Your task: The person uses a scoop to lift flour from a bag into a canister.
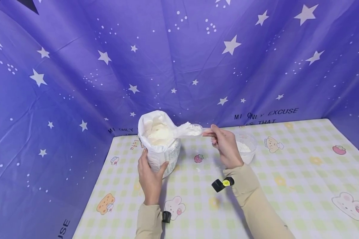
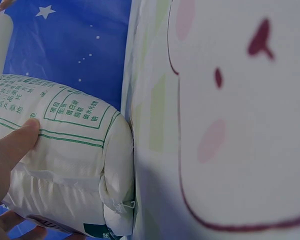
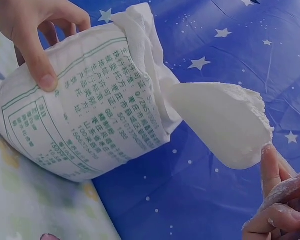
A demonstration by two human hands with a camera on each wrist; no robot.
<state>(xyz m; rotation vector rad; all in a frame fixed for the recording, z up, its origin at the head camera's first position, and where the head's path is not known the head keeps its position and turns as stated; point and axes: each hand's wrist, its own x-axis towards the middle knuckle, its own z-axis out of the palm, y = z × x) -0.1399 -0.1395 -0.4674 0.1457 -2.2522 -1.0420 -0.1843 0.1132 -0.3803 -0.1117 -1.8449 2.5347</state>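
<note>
Here, the left hand point(image 1: 149, 176) grips a bag point(image 1: 167, 160); right of it, the right hand point(image 1: 226, 147) pinches a scoop point(image 3: 217, 122) of powder point(image 1: 194, 129), perhaps touching the bag; farther right, a tub point(image 1: 248, 158).

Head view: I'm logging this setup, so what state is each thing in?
Bag: open at the top, white powder inside, held by the left hand.
Scoop: heaped with powder, held in the right hand.
Clear container: some powder inside, partly behind the right hand.
Tablecloth: spread out.
Starry curtain: hanging, somewhat creased.
</note>
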